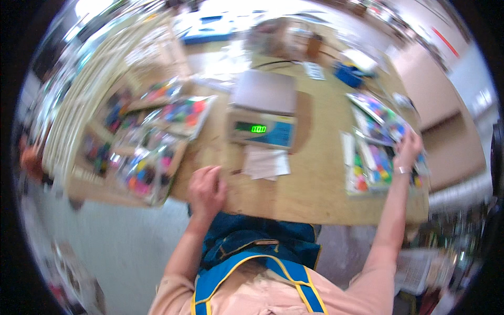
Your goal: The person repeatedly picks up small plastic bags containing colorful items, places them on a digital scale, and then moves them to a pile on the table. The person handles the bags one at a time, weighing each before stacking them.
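Note:
At the table's right side, my right hand (407, 150) has its fingers closed on the near end of a clear packet (376, 110) of small colourful pieces. That packet lies slanted over several similar packets (380, 159). Over the table's front edge, my left hand (206, 193) is loosely curled, with nothing seen in it. Between the hands stands a digital scale (263, 112) with a bare metal pan and a lit green display. Folded paper (265, 162) lies against its front. Motion blur hides what the pieces are.
Left of the scale, a shallow box (177, 165) holds more clear packets of colourful pieces, beside a stack of pale trays (84, 114). A blue tape dispenser (348, 75) sits at the back right. A cardboard box (453, 141) stands past the right edge.

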Demonstrator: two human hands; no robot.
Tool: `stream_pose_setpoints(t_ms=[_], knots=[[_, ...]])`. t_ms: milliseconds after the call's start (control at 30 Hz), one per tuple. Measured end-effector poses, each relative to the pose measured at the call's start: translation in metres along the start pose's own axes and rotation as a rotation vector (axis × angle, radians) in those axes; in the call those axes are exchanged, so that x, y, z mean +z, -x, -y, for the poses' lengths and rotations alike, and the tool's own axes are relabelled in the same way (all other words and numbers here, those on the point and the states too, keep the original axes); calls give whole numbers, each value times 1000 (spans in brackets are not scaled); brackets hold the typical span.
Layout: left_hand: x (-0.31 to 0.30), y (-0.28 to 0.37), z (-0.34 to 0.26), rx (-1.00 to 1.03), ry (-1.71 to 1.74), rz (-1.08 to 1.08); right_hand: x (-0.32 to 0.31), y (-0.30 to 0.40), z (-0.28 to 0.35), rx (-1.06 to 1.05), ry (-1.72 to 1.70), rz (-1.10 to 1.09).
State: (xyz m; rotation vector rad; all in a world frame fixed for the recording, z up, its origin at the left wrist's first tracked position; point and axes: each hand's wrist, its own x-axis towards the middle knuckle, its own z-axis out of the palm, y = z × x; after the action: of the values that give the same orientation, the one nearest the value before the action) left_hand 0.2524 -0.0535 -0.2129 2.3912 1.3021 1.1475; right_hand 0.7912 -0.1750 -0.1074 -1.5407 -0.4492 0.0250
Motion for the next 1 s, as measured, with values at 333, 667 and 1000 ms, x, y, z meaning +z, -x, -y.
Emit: stream_pose_setpoints(t_ms=[333, 667, 1000], knots=[[-13, 8, 8, 48, 187, -88, 229, 303, 75, 583, -316, 1518], [-13, 18, 16, 30, 100, 113, 360, 430, 80, 215, -69, 1562], [-16, 5, 4, 138, 112, -24, 284, 210, 65, 69, -445, 801]])
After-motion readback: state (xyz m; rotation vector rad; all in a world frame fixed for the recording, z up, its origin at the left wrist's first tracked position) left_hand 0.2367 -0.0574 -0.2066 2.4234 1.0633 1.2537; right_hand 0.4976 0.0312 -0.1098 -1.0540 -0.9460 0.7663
